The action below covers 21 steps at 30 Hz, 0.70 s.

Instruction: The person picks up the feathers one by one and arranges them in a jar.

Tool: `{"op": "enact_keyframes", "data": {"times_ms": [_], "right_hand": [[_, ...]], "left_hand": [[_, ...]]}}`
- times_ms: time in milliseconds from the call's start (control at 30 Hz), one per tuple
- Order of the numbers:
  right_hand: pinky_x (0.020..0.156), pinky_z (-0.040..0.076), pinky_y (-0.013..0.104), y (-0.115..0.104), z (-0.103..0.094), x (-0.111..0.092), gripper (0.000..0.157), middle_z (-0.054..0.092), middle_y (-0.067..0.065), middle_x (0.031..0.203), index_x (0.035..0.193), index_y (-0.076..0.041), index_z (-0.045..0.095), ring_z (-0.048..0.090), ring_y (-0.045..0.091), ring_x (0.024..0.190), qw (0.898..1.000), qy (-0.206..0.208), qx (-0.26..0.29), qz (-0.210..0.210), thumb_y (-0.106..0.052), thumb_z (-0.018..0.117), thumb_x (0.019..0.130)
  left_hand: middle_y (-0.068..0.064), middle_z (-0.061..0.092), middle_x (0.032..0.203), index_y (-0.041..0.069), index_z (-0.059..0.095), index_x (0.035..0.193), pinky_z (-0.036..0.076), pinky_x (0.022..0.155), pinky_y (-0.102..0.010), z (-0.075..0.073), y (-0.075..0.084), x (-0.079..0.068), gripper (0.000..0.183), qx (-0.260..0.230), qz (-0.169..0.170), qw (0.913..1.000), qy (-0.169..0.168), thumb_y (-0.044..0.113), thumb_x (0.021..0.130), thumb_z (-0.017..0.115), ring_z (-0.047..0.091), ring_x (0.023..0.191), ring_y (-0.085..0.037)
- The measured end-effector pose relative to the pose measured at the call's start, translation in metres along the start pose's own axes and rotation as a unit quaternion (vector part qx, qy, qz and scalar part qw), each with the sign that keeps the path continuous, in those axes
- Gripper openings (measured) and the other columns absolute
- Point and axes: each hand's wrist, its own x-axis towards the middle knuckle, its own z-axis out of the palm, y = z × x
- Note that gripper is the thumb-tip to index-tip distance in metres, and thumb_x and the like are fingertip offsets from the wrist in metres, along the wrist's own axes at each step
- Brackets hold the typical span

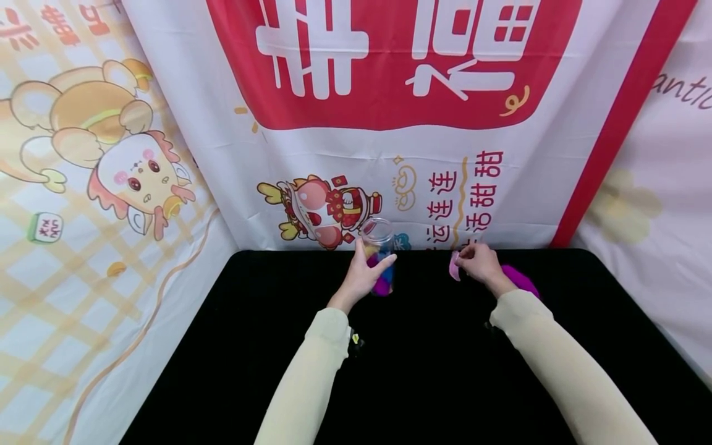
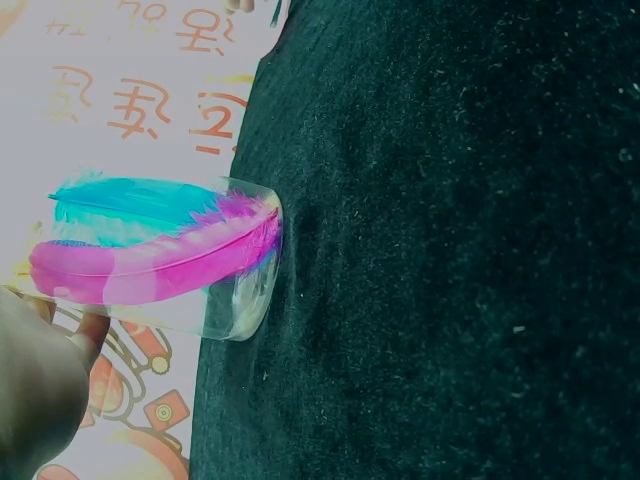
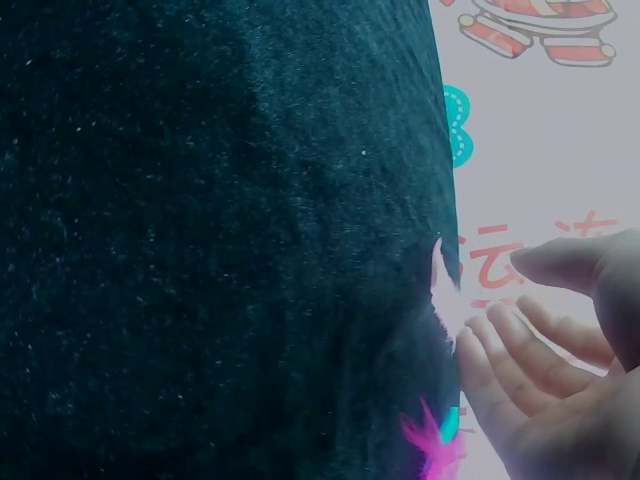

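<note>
My left hand (image 1: 361, 278) grips a clear plastic jar (image 1: 378, 230) with feathers in it. In the left wrist view the hand (image 2: 40, 380) holds the jar near its mouth end; a magenta feather (image 2: 160, 265) and a turquoise feather (image 2: 140, 208) show through the wall. My right hand (image 1: 481, 262) is at the far side of the table, by a pale pink feather (image 1: 454, 266). The right wrist view shows the hand's (image 3: 560, 370) thumb apart from the fingers, whose tips are at the feather (image 3: 443, 295); firm contact is unclear.
A magenta feather (image 1: 521, 281) lies by the right wrist, with a bit of turquoise near it in the right wrist view. The black table (image 1: 423, 371) ends at a printed white-and-red cloth (image 1: 378, 148); another cloth hangs at each side.
</note>
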Motion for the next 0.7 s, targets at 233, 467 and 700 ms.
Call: {"op": "enact_keyframes", "data": {"times_ms": [233, 467, 700], "right_hand": [[0.089, 0.052, 0.050, 0.006, 0.006, -0.002, 0.027, 0.074, 0.020, 0.098, 0.102, 0.006, 0.074, 0.066, 0.038, 0.096, 0.999, -0.017, -0.021, 0.017, -0.017, 0.074, 0.089], [0.088, 0.051, 0.050, 0.005, 0.009, -0.002, 0.023, 0.073, 0.021, 0.100, 0.097, 0.004, 0.076, 0.064, 0.038, 0.095, 0.999, -0.016, -0.038, 0.027, -0.016, 0.075, 0.086], [0.085, 0.052, 0.048, 0.002, 0.011, -0.003, 0.021, 0.074, 0.020, 0.095, 0.093, 0.004, 0.077, 0.065, 0.037, 0.092, 0.999, -0.007, -0.035, 0.030, -0.016, 0.076, 0.085]], "left_hand": [[-0.009, 0.046, 0.147, 0.027, 0.023, 0.150, 0.038, 0.114, -0.053, 0.001, 0.000, -0.002, 0.082, -0.002, -0.005, 1.0000, 0.002, 0.055, 0.091, 0.072, 0.048, 0.137, -0.034], [-0.009, 0.046, 0.146, 0.027, 0.023, 0.151, 0.038, 0.114, -0.052, 0.000, 0.000, -0.002, 0.086, -0.004, -0.006, 1.0000, 0.002, 0.060, 0.088, 0.073, 0.048, 0.137, -0.035], [-0.014, 0.044, 0.150, 0.025, 0.022, 0.152, 0.038, 0.114, -0.052, 0.000, 0.001, 0.000, 0.089, -0.001, -0.009, 0.9999, -0.004, 0.061, 0.088, 0.072, 0.048, 0.137, -0.033]]}}
